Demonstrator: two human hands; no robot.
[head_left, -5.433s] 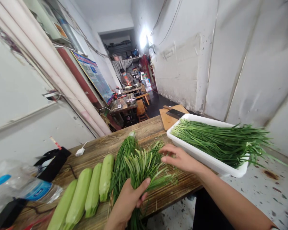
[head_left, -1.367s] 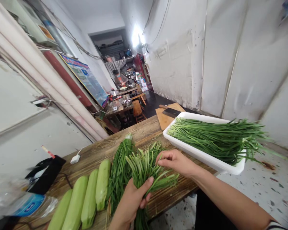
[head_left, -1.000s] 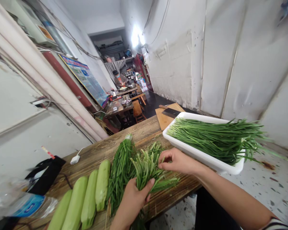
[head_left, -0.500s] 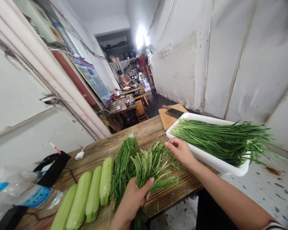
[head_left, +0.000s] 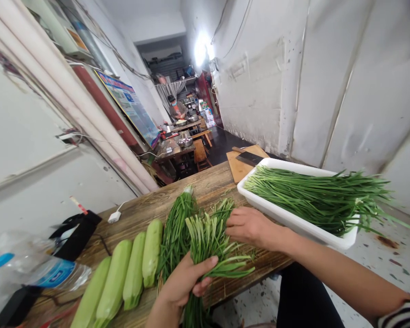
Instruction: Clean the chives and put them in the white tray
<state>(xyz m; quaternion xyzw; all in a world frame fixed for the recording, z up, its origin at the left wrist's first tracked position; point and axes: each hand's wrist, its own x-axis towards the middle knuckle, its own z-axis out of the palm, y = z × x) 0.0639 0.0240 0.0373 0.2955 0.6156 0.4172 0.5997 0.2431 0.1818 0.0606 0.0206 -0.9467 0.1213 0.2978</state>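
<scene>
Half a second ago the person's right hand [head_left: 251, 228] was raised by the tray's near wall, thumb and fingertips together. Now it has dropped to the held bunch's right side, back turned up, fingers curled; whether it pinches a stem cannot be made out. The left hand [head_left: 187, 278] grips the held bunch [head_left: 208, 241] around the middle, thumb across the front, as before.

The held bunch, of chives, is at the table's near edge. Its long axis runs near to far: pale cut ends fan toward the far edge, green leaves hang toward the person below the fist. A few stems splay right.

Surroundings: a loose heap [head_left: 222, 209] of stems lies just beyond on the table [head_left: 212, 182], partly hidden by the held bunch. Immediately left — a tied bunch [head_left: 177, 223], pale end to the far edge; then four squash [head_left: 152, 255] side by side; a bottle [head_left: 54, 273] at the left. On the right, the tray [head_left: 314, 231] holds chives [head_left: 310, 196], leaves spilling over its right end; the right forearm crosses in front. Beyond it, a board [head_left: 237, 169] with a cleaver [head_left: 249, 158] sits at the far right corner.
</scene>
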